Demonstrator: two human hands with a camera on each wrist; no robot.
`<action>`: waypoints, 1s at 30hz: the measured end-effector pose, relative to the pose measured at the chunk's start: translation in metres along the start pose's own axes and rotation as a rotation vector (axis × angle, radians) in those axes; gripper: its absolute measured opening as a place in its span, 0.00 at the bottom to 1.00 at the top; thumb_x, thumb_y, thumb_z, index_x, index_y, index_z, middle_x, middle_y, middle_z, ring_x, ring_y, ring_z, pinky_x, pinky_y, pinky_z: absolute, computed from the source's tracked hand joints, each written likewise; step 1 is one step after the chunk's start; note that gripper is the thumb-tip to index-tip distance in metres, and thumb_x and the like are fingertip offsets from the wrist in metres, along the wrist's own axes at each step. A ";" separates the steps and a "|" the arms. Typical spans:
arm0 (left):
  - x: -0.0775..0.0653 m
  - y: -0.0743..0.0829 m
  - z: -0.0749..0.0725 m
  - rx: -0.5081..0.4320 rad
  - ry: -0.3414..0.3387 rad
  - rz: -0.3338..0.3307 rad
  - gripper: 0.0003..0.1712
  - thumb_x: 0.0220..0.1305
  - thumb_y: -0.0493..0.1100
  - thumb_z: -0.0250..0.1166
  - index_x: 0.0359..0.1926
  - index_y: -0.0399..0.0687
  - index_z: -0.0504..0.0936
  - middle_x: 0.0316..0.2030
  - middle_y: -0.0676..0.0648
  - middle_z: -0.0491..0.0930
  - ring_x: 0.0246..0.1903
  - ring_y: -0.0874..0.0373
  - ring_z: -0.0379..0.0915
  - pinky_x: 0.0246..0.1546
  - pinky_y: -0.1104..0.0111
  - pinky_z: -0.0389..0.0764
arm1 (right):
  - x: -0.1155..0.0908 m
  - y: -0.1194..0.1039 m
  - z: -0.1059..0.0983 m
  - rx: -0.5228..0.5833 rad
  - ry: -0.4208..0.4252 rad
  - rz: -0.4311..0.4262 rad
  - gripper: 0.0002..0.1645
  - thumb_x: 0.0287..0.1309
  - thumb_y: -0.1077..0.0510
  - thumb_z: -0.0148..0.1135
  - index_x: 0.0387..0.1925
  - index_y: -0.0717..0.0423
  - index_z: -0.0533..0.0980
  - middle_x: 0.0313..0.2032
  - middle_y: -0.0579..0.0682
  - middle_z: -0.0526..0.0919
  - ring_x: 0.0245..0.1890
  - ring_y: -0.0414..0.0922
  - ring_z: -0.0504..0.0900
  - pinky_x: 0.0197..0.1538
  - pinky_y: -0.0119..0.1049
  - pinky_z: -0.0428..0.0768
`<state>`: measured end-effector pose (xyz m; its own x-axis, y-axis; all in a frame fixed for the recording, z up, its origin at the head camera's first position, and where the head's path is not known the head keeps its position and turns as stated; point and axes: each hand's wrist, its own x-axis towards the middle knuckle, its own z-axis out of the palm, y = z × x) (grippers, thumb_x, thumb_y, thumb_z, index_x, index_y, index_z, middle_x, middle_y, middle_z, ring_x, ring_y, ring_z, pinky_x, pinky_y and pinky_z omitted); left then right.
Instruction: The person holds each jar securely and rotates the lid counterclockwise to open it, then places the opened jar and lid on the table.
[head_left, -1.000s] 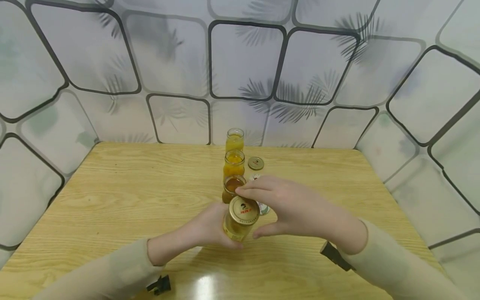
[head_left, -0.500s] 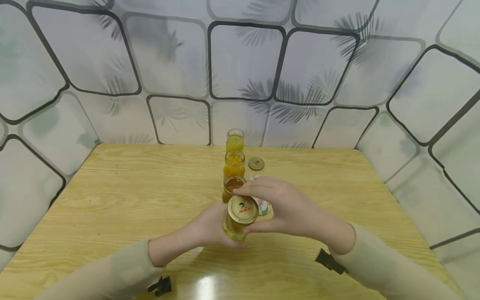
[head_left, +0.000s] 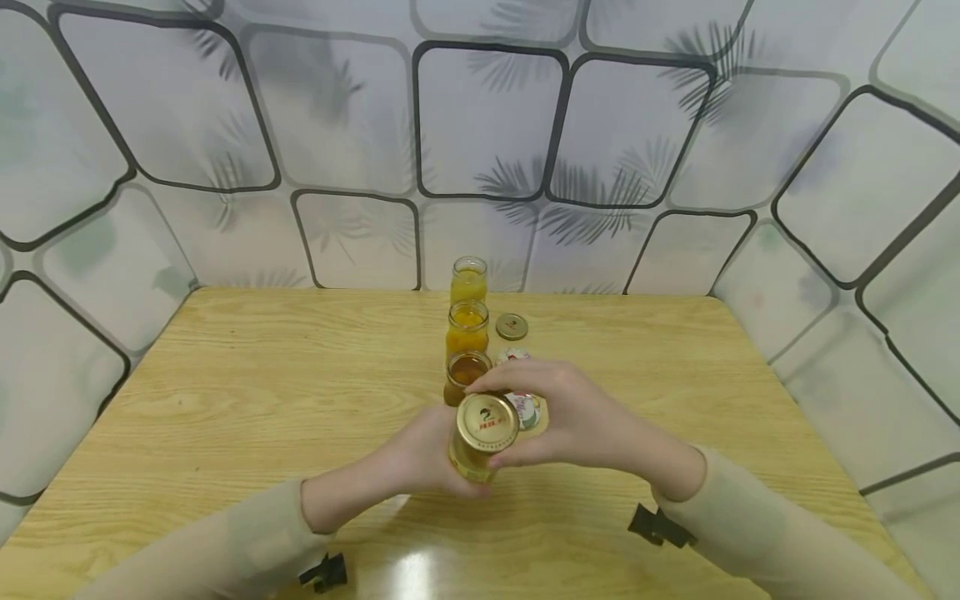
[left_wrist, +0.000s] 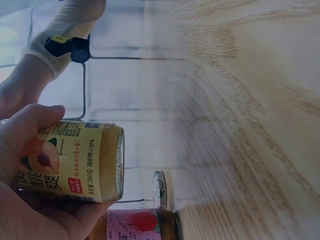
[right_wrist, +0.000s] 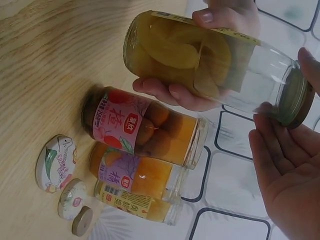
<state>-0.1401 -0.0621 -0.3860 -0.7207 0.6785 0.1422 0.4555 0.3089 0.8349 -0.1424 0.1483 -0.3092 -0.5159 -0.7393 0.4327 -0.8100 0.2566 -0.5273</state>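
My left hand point(head_left: 423, 454) grips a glass jar point(right_wrist: 190, 55) around its body. Pale yellow fruit pieces in liquid show through the glass, and its yellow label point(left_wrist: 65, 160) carries a peach picture. The jar is held up above the table, a little tilted. A gold lid point(head_left: 487, 422) with a red and black print sits on its mouth. Around that lid's rim my right hand point(head_left: 570, 417) curls, fingers at the far side and thumb at the near side. In the right wrist view the right fingertips point(right_wrist: 265, 120) touch the lid's edge.
Beyond the hands, three lidless jars stand in a row: brown fruit point(head_left: 459, 392), orange point(head_left: 467, 340) and yellow point(head_left: 468, 287). Right of them lie a gold lid point(head_left: 512, 326) and two white printed lids point(right_wrist: 56, 162), point(right_wrist: 72, 199). A patterned wall point(head_left: 487, 125) borders the wooden table point(head_left: 300, 358).
The right hand has moved slightly left, and its thumb has come from apart onto the lid's near edge. The left hand keeps the jar in nearly the same place.
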 end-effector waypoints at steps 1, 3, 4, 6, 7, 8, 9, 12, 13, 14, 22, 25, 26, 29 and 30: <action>0.000 0.000 0.000 -0.001 -0.004 0.002 0.35 0.34 0.41 0.79 0.50 0.45 0.78 0.42 0.55 0.81 0.40 0.63 0.78 0.46 0.69 0.76 | 0.000 0.000 0.000 0.007 0.001 -0.004 0.36 0.42 0.44 0.74 0.53 0.55 0.78 0.51 0.42 0.81 0.52 0.40 0.77 0.56 0.40 0.72; 0.000 0.000 0.000 -0.004 -0.011 0.003 0.35 0.35 0.40 0.79 0.49 0.45 0.78 0.41 0.55 0.81 0.40 0.63 0.78 0.46 0.70 0.76 | 0.001 0.001 0.001 0.014 0.003 -0.015 0.36 0.41 0.44 0.74 0.53 0.56 0.78 0.51 0.42 0.81 0.52 0.41 0.77 0.58 0.41 0.70; 0.000 0.000 0.000 -0.003 -0.014 0.001 0.34 0.35 0.40 0.79 0.49 0.45 0.78 0.41 0.55 0.81 0.39 0.63 0.78 0.46 0.70 0.76 | 0.001 0.001 0.001 0.017 0.002 -0.020 0.36 0.41 0.44 0.74 0.53 0.56 0.79 0.50 0.43 0.81 0.53 0.42 0.77 0.59 0.42 0.70; 0.000 0.001 0.000 0.005 -0.016 -0.002 0.33 0.35 0.39 0.79 0.48 0.45 0.78 0.40 0.56 0.81 0.39 0.64 0.78 0.45 0.70 0.77 | 0.001 0.002 0.001 0.025 0.002 -0.024 0.37 0.40 0.45 0.75 0.53 0.56 0.79 0.50 0.43 0.82 0.53 0.42 0.77 0.60 0.44 0.68; 0.000 0.001 0.000 0.009 -0.017 -0.005 0.33 0.35 0.39 0.79 0.48 0.45 0.78 0.40 0.56 0.81 0.38 0.64 0.78 0.44 0.70 0.77 | 0.001 0.003 0.002 0.030 0.000 -0.028 0.37 0.40 0.45 0.75 0.53 0.56 0.79 0.50 0.44 0.82 0.54 0.42 0.77 0.61 0.44 0.67; 0.000 0.001 0.000 0.013 -0.018 -0.005 0.32 0.34 0.39 0.79 0.47 0.46 0.78 0.39 0.56 0.81 0.38 0.64 0.78 0.44 0.70 0.77 | 0.000 0.004 0.002 0.035 -0.001 -0.032 0.37 0.40 0.45 0.75 0.53 0.56 0.79 0.50 0.44 0.82 0.54 0.43 0.77 0.62 0.45 0.67; 0.000 0.001 0.000 0.019 -0.017 -0.005 0.32 0.34 0.39 0.79 0.46 0.46 0.78 0.39 0.56 0.81 0.37 0.65 0.77 0.43 0.71 0.77 | 0.000 0.004 0.002 0.040 -0.001 -0.036 0.36 0.40 0.45 0.75 0.53 0.56 0.79 0.50 0.44 0.82 0.54 0.43 0.77 0.62 0.46 0.66; 0.000 0.001 0.000 0.021 -0.019 0.003 0.31 0.34 0.39 0.79 0.46 0.46 0.79 0.38 0.57 0.81 0.37 0.65 0.77 0.43 0.71 0.77 | 0.000 0.006 0.002 0.051 0.000 -0.050 0.36 0.41 0.46 0.75 0.53 0.56 0.79 0.50 0.44 0.82 0.54 0.42 0.77 0.63 0.46 0.65; 0.000 0.001 0.000 0.015 -0.022 0.009 0.31 0.34 0.39 0.79 0.45 0.46 0.79 0.38 0.57 0.81 0.37 0.65 0.77 0.43 0.71 0.77 | 0.000 0.006 0.002 0.058 -0.001 -0.057 0.36 0.41 0.46 0.75 0.53 0.56 0.79 0.50 0.44 0.82 0.54 0.43 0.77 0.63 0.46 0.65; 0.000 0.001 0.000 0.011 -0.023 0.013 0.31 0.34 0.39 0.79 0.45 0.46 0.79 0.38 0.57 0.81 0.37 0.65 0.77 0.43 0.71 0.77 | 0.000 0.007 0.002 0.066 -0.001 -0.062 0.36 0.41 0.46 0.75 0.53 0.56 0.79 0.50 0.44 0.82 0.54 0.43 0.77 0.63 0.46 0.65; 0.000 0.001 0.000 -0.028 -0.052 0.012 0.32 0.33 0.37 0.79 0.46 0.44 0.78 0.38 0.56 0.81 0.37 0.65 0.77 0.44 0.71 0.77 | 0.001 0.011 0.002 0.143 -0.028 -0.069 0.35 0.39 0.49 0.76 0.53 0.57 0.79 0.50 0.44 0.82 0.54 0.43 0.77 0.61 0.44 0.68; 0.001 0.000 0.000 -0.028 -0.076 0.020 0.36 0.32 0.37 0.79 0.49 0.44 0.77 0.40 0.56 0.80 0.39 0.65 0.76 0.46 0.70 0.76 | 0.000 0.012 0.003 0.183 -0.066 -0.063 0.36 0.39 0.49 0.77 0.53 0.57 0.79 0.52 0.44 0.81 0.54 0.42 0.77 0.59 0.42 0.71; 0.001 0.000 0.000 -0.034 -0.088 0.027 0.37 0.32 0.36 0.79 0.50 0.44 0.76 0.41 0.56 0.80 0.40 0.65 0.76 0.47 0.70 0.76 | 0.000 0.013 0.003 0.199 -0.081 -0.063 0.37 0.38 0.50 0.77 0.54 0.57 0.79 0.52 0.45 0.81 0.54 0.42 0.77 0.59 0.41 0.71; 0.000 -0.002 0.001 -0.048 -0.121 0.060 0.40 0.32 0.36 0.78 0.53 0.43 0.74 0.43 0.56 0.79 0.44 0.64 0.75 0.51 0.69 0.74 | -0.001 0.013 0.002 0.243 -0.131 -0.061 0.38 0.37 0.52 0.78 0.55 0.58 0.78 0.53 0.45 0.80 0.55 0.42 0.77 0.57 0.41 0.73; 0.000 -0.002 0.001 -0.061 -0.131 0.070 0.41 0.32 0.35 0.78 0.54 0.42 0.73 0.44 0.55 0.79 0.45 0.64 0.75 0.52 0.69 0.73 | -0.001 0.013 0.002 0.260 -0.146 -0.060 0.39 0.37 0.53 0.78 0.55 0.58 0.77 0.53 0.45 0.80 0.55 0.43 0.77 0.57 0.41 0.73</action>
<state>-0.1409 -0.0620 -0.3879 -0.6119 0.7794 0.1343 0.4671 0.2192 0.8566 -0.1523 0.1509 -0.3181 -0.4088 -0.8349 0.3686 -0.7294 0.0562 -0.6817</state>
